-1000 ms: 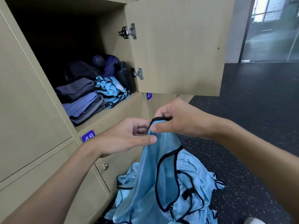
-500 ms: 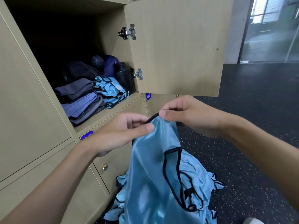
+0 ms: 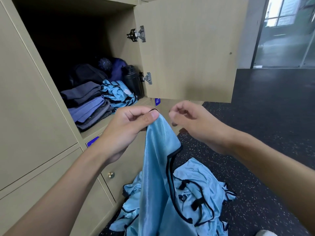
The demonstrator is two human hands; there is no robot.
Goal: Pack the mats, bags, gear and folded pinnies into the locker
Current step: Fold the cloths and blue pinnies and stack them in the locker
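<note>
Head view: left hand (image 3: 127,132) pinches the shiny light-blue black-trimmed pinny (image 3: 158,159), which hangs straight down; right hand (image 3: 197,124) is curled, empty, just beside.

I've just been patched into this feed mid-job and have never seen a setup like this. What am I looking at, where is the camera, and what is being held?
There is no machine here. These are a person's two bare hands, filmed by one wide-angle camera worn on the head, looking forward and down. The left hand pinches the top edge of a blue pinny, which hangs in front of a loose pile of more pinnies on the floor. The right hand is beside it, fingers curled, with nothing in its grip. Ahead is the open locker, its door swung right. Inside lie folded cloths, folded pinnies, dark bags behind them and a black bottle.
</note>
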